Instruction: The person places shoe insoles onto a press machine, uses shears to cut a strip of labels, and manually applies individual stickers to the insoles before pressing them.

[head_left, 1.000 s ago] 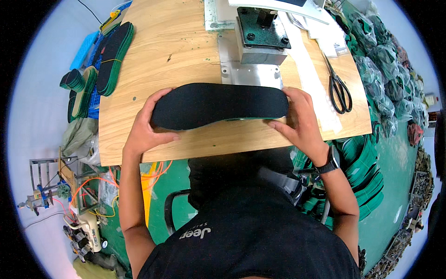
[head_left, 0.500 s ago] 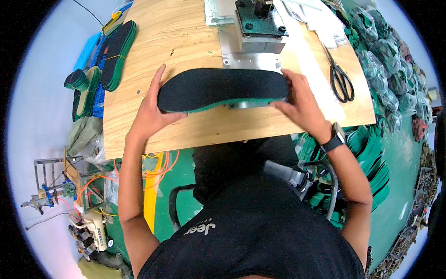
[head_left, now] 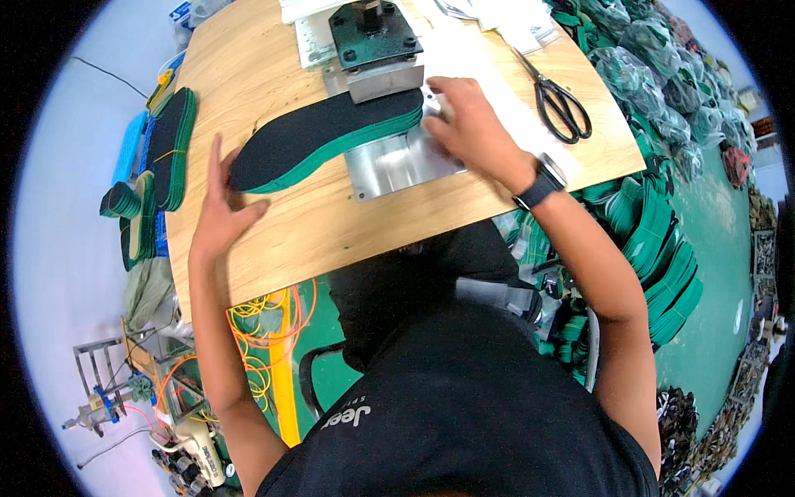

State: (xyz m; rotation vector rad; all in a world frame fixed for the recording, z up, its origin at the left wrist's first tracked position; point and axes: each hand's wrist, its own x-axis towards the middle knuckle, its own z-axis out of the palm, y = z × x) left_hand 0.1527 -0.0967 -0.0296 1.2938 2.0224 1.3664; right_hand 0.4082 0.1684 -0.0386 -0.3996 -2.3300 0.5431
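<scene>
Fingers of the left hand (head_left: pixel 220 219) are held spread apart, the thumb split well away from the rest, and the rounded end of the black-topped, green-edged insole stack (head_left: pixel 319 131) is bracketed between them; by eye, contact is made on the finger side, while the thumb tip is left just clear of the lower edge. Thumb and forefinger of the right hand (head_left: pixel 480 124) are likewise parted, set just beside the opposite end; that hand is blurred, so whether the edge is touched cannot be told. From the left fingers the stack is found toward 2 o'clock; from the right fingers, toward 9 o'clock, bending to 8. Neither hand is clearly nearer, as one end is attended by each. The long axis is laid from 8 to 2 o'clock, tilted across the tabletop (head_left: pixel 286 248); the broader end appears to be pointed at 8, the narrower at 2. Near that narrower end, the upper edge is met in view by the metal block (head_left: pixel 387 83); any gap there cannot be judged. Bare shiny plate (head_left: pixel 397 168) is seen at 4 o'clock of the stack, and scissors (head_left: pixel 542 81) are placed at 3, beyond the right hand.
</scene>
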